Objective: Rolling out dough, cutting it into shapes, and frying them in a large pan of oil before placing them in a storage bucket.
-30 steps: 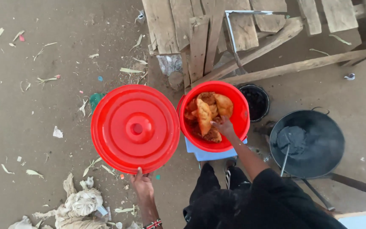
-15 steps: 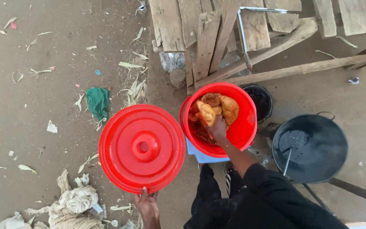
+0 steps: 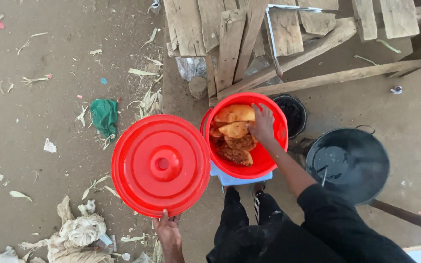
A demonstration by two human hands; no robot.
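A: What is different now, compared with the two earlier views?

B: The right hand (image 3: 261,122) has gone deeper into the red bucket (image 3: 274,160). Before, it was near the lower edge of the food; now it lies across the upper part, with its fingers curled down onto the fried pastries (image 3: 234,134). It seems to pinch the edge of the top golden piece, but I cannot tell for sure whether the fingers are closed on it or only touch it.

A: And the lid?

B: The red lid (image 3: 161,164) is kept off the bucket, to the left of it, its rim almost against the bucket rim. It looks larger and nearer in the view than before (the head has also moved, so part of this is only the camera). The left hand (image 3: 167,233) grips it at the lower edge, fingers pressed together on the rim.

A: So where is the food exactly?

B: All of it is inside the bucket, piled on the left side. The bucket stands on a small blue stool (image 3: 235,179), between the person's knees.

A: What does this change mean for the work?

B: I judge that the bucket is held open so that the pieces can be handled; no piece is lifted clear of the bucket at this moment.

A: Anything close by?

B: A black pan (image 3: 349,163) with dark oil to the right, a small black pot (image 3: 292,113) behind the bucket, wooden planks (image 3: 230,44) above, and a green cloth (image 3: 104,114) on the ground.
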